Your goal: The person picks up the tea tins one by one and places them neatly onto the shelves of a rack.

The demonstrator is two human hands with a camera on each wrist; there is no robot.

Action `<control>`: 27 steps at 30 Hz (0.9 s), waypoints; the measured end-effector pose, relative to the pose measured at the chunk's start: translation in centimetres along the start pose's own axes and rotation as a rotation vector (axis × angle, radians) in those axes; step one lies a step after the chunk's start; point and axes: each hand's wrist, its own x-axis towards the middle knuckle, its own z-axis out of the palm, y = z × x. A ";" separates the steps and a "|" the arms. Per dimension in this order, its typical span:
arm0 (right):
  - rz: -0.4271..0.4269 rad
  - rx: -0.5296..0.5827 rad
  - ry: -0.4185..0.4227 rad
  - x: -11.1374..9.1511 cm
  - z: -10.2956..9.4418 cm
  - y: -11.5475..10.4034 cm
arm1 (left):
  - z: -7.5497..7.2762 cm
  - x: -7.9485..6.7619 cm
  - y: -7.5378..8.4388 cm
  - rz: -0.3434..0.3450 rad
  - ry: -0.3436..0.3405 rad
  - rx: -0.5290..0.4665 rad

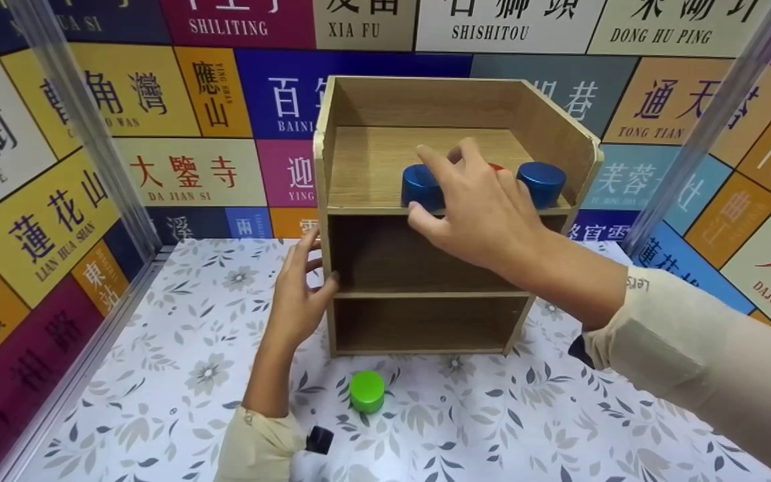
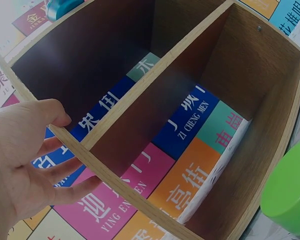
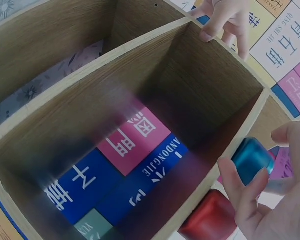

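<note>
A small wooden shelf unit (image 1: 425,293) stands on the table, with an open top tray and two compartments below. My left hand (image 1: 300,294) holds its left side panel, thumb on the inner side and fingers outside. Over the tray's front edge, my right hand (image 1: 489,211) has thumb and fingers spread around a shiny blue cylinder (image 1: 419,186); in the right wrist view a gap shows between the thumb and this blue cylinder (image 3: 252,159). Beside it is a red cylinder (image 3: 210,217), mostly hidden by the hand in the head view. Another blue cylinder (image 1: 541,184) stands at the tray's right.
A bright green cylinder (image 1: 367,391) stands on the leaf-patterned tablecloth (image 1: 178,415) in front of the shelf. Behind are colourful panels with printed place names (image 1: 198,171). Clear upright posts (image 1: 84,127) flank the table at both sides.
</note>
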 end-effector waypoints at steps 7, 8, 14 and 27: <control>-0.098 -0.070 0.111 -0.9 -1.3 -0.3 | 0.0 0.0 0.1 -0.012 -0.003 -0.008; -0.113 -0.082 0.128 -1.1 -1.5 -0.3 | 0.0 0.0 0.1 -0.016 -0.004 -0.005; -0.209 -0.134 0.217 -2.7 -1.9 0.2 | 0.1 -0.1 0.1 -0.021 -0.004 -0.003; -0.312 -0.085 0.280 -7.1 2.0 1.5 | 0.1 -0.1 0.2 -0.032 -0.010 0.019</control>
